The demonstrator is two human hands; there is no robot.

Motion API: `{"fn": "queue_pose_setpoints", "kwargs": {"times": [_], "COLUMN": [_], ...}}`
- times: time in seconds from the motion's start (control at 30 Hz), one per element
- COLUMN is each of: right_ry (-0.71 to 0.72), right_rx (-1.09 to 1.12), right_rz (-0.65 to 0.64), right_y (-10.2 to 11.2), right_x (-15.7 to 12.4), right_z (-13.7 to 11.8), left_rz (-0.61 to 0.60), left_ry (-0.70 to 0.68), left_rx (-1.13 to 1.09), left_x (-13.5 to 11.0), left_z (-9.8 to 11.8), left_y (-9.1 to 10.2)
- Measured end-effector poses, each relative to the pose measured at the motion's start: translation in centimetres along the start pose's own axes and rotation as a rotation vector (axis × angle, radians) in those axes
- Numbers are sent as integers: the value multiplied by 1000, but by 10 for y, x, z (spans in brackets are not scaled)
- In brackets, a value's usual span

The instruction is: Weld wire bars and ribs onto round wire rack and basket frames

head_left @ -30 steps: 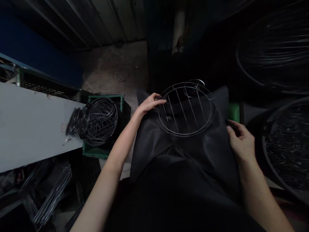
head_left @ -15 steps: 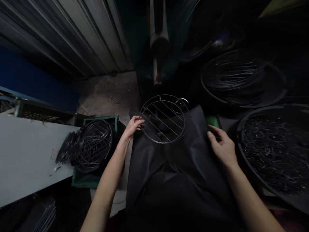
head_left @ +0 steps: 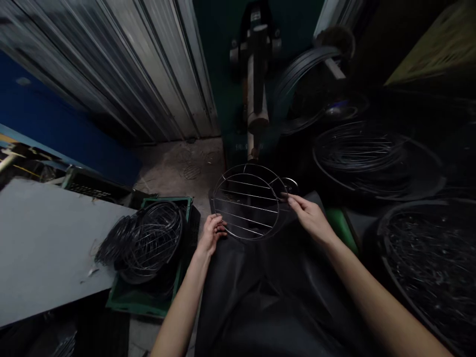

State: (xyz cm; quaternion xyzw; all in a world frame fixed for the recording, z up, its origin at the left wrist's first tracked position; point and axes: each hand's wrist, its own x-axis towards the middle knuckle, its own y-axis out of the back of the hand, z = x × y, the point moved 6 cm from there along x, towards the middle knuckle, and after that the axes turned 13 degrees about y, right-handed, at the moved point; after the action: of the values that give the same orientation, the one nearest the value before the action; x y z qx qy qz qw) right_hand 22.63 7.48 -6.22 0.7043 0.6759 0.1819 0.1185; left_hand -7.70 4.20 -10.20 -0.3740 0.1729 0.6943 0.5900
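Round silver wire rack, bars crosswise, ahead-right of left hand (fingers curled at rim, grip unclear tbh). Right hand pinched narrow at right rim, can't tell on what.

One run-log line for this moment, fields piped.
left hand: at wire rack's left rim | right hand: at its right edge | wire rack: partly over dark cloth | green crate: wire pieces inside
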Motion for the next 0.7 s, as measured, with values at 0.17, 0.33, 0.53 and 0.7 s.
{"fn": "queue_pose_setpoints", "kwargs": {"times": [0.17,0.33,0.53,0.7], "right_ry": [58,7,19,65], "right_rx": [116,107,166,150], "right_rz": [-78,-288,-297,-186], "right_y": [2,-4,-17,-15], "right_x": [38,72,98,112], "right_z": [-31,-54,-65,-76], "left_rz": [-15,-28,-65,-162], "left_ry": [52,168,187,170], "left_rx": [-243,-491,-616,-667], "left_x": [-18,-28,-25,0], "left_z": [-19,-47,-55,-53], "left_y": [-8,-19,-29,-41]}}
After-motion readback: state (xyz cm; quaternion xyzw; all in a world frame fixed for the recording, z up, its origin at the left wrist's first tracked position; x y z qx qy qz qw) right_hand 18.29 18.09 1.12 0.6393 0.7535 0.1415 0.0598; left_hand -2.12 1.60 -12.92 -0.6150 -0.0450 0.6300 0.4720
